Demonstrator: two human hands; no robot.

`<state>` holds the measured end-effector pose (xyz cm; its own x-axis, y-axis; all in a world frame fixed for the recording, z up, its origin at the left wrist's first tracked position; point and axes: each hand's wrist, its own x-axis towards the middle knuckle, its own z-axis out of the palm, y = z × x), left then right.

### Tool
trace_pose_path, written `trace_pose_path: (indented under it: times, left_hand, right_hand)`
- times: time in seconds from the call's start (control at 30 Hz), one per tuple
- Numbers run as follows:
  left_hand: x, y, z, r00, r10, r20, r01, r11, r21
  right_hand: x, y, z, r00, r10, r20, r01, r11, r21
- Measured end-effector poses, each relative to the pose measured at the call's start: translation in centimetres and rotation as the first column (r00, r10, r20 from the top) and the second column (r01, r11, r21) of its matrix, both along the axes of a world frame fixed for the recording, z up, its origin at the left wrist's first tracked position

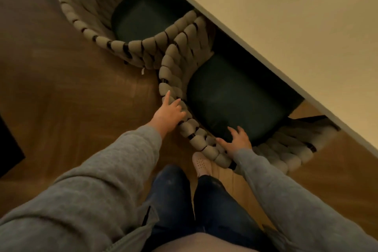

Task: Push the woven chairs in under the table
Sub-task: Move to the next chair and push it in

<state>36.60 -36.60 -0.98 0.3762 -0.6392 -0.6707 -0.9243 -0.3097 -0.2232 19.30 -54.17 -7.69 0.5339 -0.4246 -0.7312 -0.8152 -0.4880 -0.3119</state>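
Left edge: a black flat-sided object (8,145), cut off by the frame and not identifiable, on the brown wooden floor (71,88).

Upper left: the far woven chair (86,30), a tub shape of thick beige rope coils with black bands and a dark green seat cushion (143,18). The front of its seat runs beneath the counter edge; its top portion is cut off by the frame.

Centre: the near woven chair (169,63), of the same beige rope and dark green cushion. Its rim touches or overlaps the far chair's rim near the counter edge; which one lies on top cannot be told. Its seat front reaches the counter edge, and its curved back stands out over open floor.

The left hand (168,111) grasps the near chair's back rim, index finger straight along the coils, other fingers bent over them. The thumb is hidden. The right hand (238,138) lies released, fingers spread, on the rim and cushion edge.

A pale perforated shoe (201,162) stands just beside the rim.

Right: the near chair's right side is blurred. The pale cream counter (286,16) runs diagonally, with bare floor showing below its edge.
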Motion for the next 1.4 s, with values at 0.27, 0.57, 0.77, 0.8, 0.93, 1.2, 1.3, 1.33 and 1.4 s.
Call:
trace_pose_path:
  times: [0.27, 0.57, 0.77, 0.8, 0.93, 1.2, 1.3, 1.33, 1.4]
  left_hand:
    - [6.4, -2.8, -1.7, 0.927, -0.353, -0.131, 0.372, 0.912, 0.172]
    - [8.1, -2.7, -2.7, 0.878, -0.432, -0.207, 0.453, 0.889, 0.067]
    - [7.6, -2.5, -2.7, 0.892, -0.406, -0.198, 0.422, 0.906, 0.043]
    - [7.5, -2.5, -2.7, 0.901, -0.382, -0.207, 0.398, 0.917, 0.040]
    - [6.2, -1.8, -2.7, 0.891, -0.385, -0.239, 0.404, 0.914, 0.035]
    - [0.7, 2.4, -2.7, 0.888, -0.354, -0.295, 0.382, 0.923, 0.044]
    - [-1.2, 3.2, -2.6, 0.878, -0.381, -0.288, 0.409, 0.912, 0.040]
    - [-1.9, 3.3, -2.6, 0.877, -0.388, -0.283, 0.414, 0.910, 0.034]
    - [-2.9, 3.2, -2.4, 0.875, -0.395, -0.279, 0.414, 0.910, 0.011]
  right_hand:
    - [0.0, 1.8, 0.7, 0.990, -0.043, -0.133, 0.050, 0.998, 0.047]
    - [-0.4, 6.7, 3.7, 0.971, 0.234, -0.052, -0.239, 0.960, -0.145]
    - [0.5, 8.1, 3.1, 0.981, 0.171, -0.092, -0.190, 0.943, -0.274]
    - [0.3, 8.2, 3.2, 0.984, 0.155, -0.086, -0.173, 0.942, -0.287]
    - [-1.3, 9.1, 3.5, 0.990, 0.118, -0.073, -0.135, 0.944, -0.301]
    - [-7.1, 12.7, 2.6, 0.980, 0.193, -0.053, -0.200, 0.928, -0.316]
    - [-8.9, 13.0, 3.0, 0.976, 0.210, -0.064, -0.220, 0.927, -0.303]
    - [-9.6, 12.9, 3.2, 0.976, 0.208, -0.066, -0.218, 0.931, -0.294]
    - [-10.6, 12.6, 3.6, 0.978, 0.196, -0.068, -0.207, 0.938, -0.277]
